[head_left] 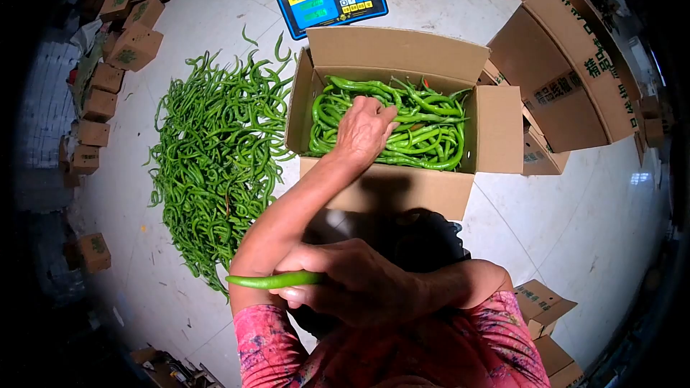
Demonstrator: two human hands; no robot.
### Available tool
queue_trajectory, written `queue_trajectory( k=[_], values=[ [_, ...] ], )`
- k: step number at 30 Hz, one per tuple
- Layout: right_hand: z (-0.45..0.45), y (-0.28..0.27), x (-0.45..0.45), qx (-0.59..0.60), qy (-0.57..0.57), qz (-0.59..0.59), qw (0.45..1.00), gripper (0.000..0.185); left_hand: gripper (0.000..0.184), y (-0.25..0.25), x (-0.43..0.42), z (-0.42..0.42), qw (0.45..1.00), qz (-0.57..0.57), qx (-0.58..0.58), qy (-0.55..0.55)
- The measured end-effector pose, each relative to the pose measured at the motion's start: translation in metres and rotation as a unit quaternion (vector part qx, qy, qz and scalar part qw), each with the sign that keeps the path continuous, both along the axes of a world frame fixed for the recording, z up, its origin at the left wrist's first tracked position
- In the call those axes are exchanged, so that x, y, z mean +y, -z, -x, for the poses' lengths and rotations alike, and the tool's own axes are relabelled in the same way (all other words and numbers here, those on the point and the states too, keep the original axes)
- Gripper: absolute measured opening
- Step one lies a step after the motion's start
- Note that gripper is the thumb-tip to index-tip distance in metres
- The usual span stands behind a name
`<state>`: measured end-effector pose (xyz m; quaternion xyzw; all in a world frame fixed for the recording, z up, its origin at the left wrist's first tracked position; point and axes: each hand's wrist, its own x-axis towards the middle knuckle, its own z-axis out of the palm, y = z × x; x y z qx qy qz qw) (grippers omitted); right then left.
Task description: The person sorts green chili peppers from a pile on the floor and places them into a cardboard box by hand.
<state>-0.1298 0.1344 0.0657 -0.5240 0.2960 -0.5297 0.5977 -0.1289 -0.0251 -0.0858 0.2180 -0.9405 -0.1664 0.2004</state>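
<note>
Long green chili peppers (428, 145) fill the open cardboard box (399, 47) in front of me. Reaching into it from the left, my left hand (365, 128) is closed, its fingers curled down onto the peppers; the fingertips are hidden. Close to my chest, my right hand (359, 280) is closed round a single green chili pepper (277, 280), which sticks out to the left, above my left forearm. A large loose heap of green chili peppers (215, 151) lies on the floor left of the box.
Behind the box stands a blue-framed digital scale display (332, 0) with a keypad. Large printed cartons (557, 79) lean at the right. Several small cardboard boxes (136, 47) line the left side, and more cartons (543, 305) are at the lower right. Pale tiles (575, 208) cover the floor.
</note>
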Motion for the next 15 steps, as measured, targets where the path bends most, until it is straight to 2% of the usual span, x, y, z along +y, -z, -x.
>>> queue_trajectory(
  k=[3,7,11,15],
  values=[
    [0.000,0.000,0.000,-0.002,0.025,0.020,0.999,0.022,0.021,-0.007,0.000,-0.001,0.995,0.037,0.095,0.003],
    [0.000,0.000,0.000,-0.011,0.017,0.017,1.000,0.022,0.019,-0.048,0.007,0.002,0.967,-0.055,0.247,0.020],
    [0.004,-0.003,0.000,-0.001,0.017,0.018,1.000,0.022,0.018,-0.069,0.016,0.001,0.958,-0.029,0.280,0.054],
    [0.003,-0.004,0.001,-0.017,0.012,0.002,1.000,0.022,0.020,-0.071,0.025,0.001,0.955,-0.066,0.285,0.041]
  ],
)
